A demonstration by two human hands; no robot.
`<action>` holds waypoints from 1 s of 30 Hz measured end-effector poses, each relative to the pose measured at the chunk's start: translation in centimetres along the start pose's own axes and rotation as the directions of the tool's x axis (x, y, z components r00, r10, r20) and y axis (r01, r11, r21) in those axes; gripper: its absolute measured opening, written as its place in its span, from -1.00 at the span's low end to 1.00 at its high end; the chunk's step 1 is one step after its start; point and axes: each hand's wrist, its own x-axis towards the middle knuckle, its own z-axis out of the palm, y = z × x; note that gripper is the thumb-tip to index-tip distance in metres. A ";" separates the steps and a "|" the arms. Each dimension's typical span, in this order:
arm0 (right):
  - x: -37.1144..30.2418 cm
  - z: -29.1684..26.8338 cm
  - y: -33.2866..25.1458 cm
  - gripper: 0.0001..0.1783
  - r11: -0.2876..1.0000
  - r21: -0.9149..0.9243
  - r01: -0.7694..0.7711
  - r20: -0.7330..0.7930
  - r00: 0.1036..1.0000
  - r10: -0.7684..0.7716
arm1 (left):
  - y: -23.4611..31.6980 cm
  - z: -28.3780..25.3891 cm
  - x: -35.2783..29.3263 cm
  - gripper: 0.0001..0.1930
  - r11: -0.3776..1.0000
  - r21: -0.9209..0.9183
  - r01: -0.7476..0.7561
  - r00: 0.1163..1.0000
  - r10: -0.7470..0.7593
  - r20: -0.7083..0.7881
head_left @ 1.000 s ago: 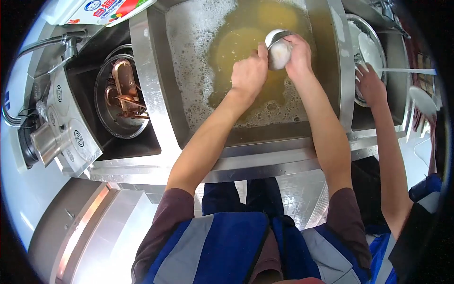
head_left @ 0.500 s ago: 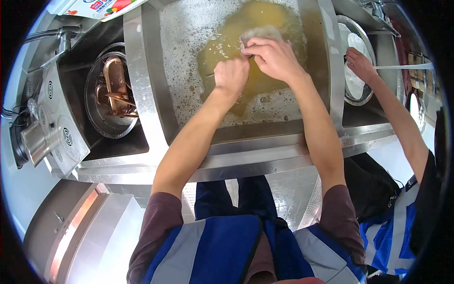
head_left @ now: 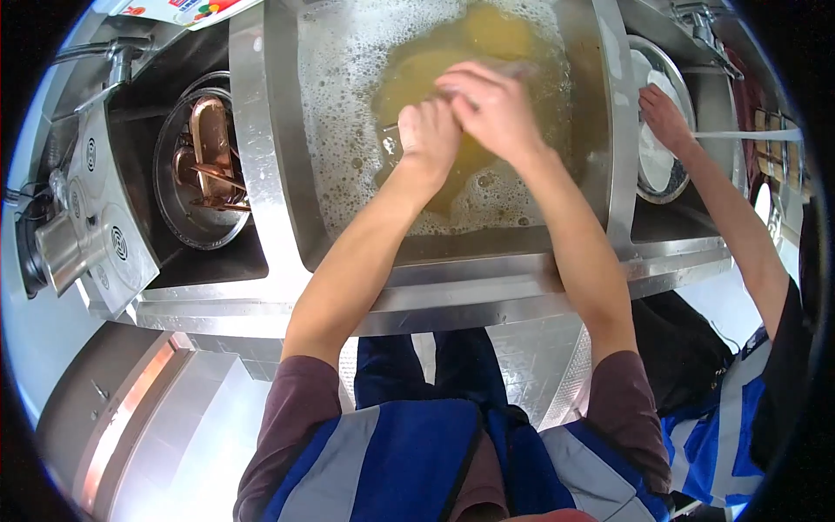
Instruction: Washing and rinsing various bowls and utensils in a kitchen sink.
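Over the soapy water of the middle sink my two hands are close together. My left hand is closed in a fist around something thin, mostly hidden; a narrow dark end pokes out on its left side. My right hand is pressed against the left one, smeared by motion. Its fingers are wrapped round a greyish cloth or scrubbing pad, blurred at the fingertips. Under the hands the water is cloudy yellow-brown, with white foam around it.
In the left sink a round metal basin holds several copper-coloured pieces. At the right, a co-worker's hand reaches into a basin with white things. Faucets stand behind the side sinks; a metal rim runs along the front.
My right hand has shifted slightly left and turned over the left fist, and the cloth is now blurred. My left hand stays nearly in place.
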 end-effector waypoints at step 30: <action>0.4 -0.1 5.0 -0.83 0.846 -0.145 -0.513 -0.204 0.852 0.482 | 0.1 -2.4 2.5 -0.75 -0.134 -0.664 0.736 0.675 0.227 0.702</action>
